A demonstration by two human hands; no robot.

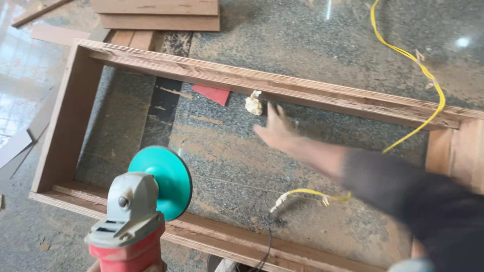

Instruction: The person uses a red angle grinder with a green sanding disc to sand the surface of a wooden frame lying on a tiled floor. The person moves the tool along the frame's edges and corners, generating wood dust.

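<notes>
Rough plywood frame, teal sanding disc

There are no boxes, packs, labels, signs or screens to see here.

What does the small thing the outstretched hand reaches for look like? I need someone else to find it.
Start at the long rectangular wooden frame lying on the speckled grey stone floor. Inside it, against the far rail, beside a flat red triangular scrap, lies a crumpled cream-coloured wad just beyond the right hand: pale and lumpy, not flat.
</notes>
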